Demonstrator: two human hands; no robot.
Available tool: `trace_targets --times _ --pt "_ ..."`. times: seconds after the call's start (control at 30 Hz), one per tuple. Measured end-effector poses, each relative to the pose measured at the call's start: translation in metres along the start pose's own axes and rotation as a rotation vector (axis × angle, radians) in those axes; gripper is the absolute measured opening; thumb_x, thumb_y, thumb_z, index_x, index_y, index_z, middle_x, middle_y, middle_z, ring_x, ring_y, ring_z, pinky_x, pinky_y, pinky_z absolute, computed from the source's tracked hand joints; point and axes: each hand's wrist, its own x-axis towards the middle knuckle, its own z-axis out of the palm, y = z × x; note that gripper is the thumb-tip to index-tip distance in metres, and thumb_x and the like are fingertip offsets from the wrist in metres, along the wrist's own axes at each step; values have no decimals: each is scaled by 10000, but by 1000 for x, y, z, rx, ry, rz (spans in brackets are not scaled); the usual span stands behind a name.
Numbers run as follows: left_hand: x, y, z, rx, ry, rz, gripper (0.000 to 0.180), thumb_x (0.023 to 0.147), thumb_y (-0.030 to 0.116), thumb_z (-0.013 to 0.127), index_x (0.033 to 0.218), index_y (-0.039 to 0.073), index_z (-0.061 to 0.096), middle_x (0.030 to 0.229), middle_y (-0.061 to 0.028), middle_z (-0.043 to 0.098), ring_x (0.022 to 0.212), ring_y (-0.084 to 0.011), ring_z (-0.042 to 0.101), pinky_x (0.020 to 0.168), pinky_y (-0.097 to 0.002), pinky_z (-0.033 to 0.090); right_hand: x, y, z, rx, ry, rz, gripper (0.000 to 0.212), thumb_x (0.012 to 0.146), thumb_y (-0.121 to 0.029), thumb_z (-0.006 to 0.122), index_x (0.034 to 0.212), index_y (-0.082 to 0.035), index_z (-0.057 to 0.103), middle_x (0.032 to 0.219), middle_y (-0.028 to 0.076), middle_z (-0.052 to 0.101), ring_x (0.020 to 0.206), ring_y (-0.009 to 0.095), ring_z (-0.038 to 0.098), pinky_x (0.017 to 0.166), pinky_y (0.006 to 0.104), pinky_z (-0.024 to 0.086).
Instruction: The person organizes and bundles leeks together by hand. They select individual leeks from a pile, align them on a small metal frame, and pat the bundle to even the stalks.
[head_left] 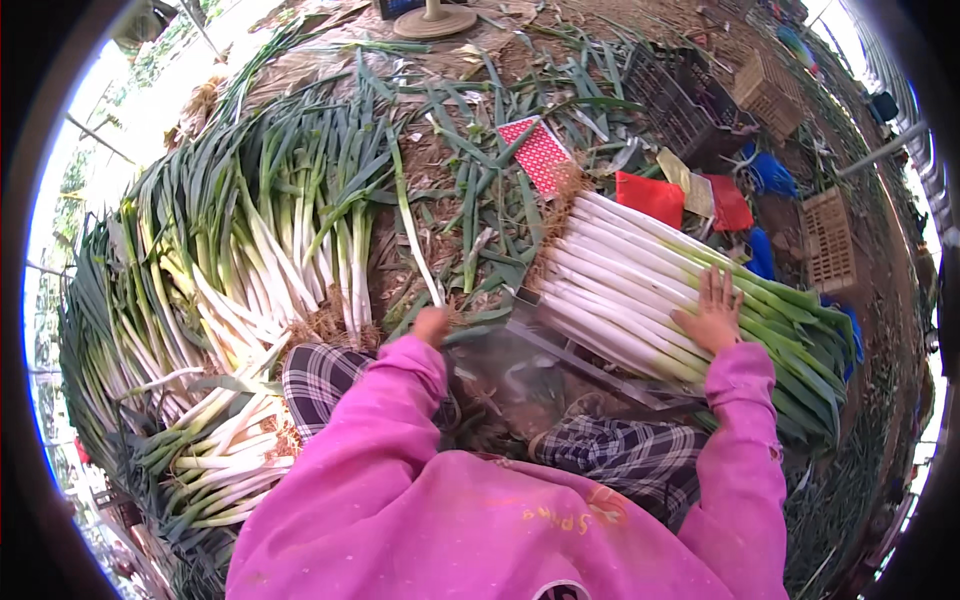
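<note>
My left hand (430, 326) is closed at the root end of a single leek (412, 235), whose white stalk points away from me and ends in green leaves. On my right, a neat stack of trimmed leeks (625, 275) lies on a dark metal frame (590, 362), roots toward the middle and green leaves to the right. My right hand (712, 315) rests flat on top of that stack with its fingers spread, holding nothing. A large heap of loose leeks (290, 220) spreads along my left side, with more leeks (235, 465) nearer my leg.
Beyond the stack lie a red-and-white patterned packet (540, 155) and red cloth pieces (650, 198). A dark plastic crate (685, 100) and tan crates (828, 240) stand farther right. Cut leaves litter the soil. A round-based stand (434, 22) is at the far edge.
</note>
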Motion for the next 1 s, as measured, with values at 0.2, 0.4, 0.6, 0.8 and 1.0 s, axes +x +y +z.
trace_targets --times 0.2,0.4,0.6,0.8,1.0 --pt "39 117 124 75 -20 -56 258 808 249 611 792 -5 657 674 -93 624 645 -180 615 567 -325 489 -20 41 13 -109 3 87 1063 770 -632 570 1491 -41 61 1567 118 -33 1434 329 -106 1098 623 -1" --pt "70 164 106 -282 370 -363 267 769 292 626 821 45 711 802 -187 684 795 -338 663 725 -403 514 -38 57 14 -129 40 81 1077 757 -573 629 1478 2 72 1557 167 -20 1428 375 -73 1089 641 35" --pt "98 24 87 281 378 -503 282 759 285 619 968 116 704 906 -206 678 868 -370 640 826 -419 501 -20 36 16 -99 25 37 1122 712 -538 679 1478 -1 58 1554 181 -14 1426 389 -67 1091 638 39" --pt "97 -47 35 68 772 -522 367 686 145 722 998 7 589 890 -172 665 756 -296 650 689 -403 514 -5 18 8 -55 65 -33 1127 726 -583 647 1475 6 45 1553 181 -19 1426 387 -71 1082 652 50" --pt "87 57 60 -149 906 -602 334 849 187 543 1165 79 525 997 -259 625 915 -394 622 824 -440 469 -32 55 14 -130 -3 90 1108 758 -675 548 1478 5 52 1552 174 -27 1424 382 -88 1086 643 21"
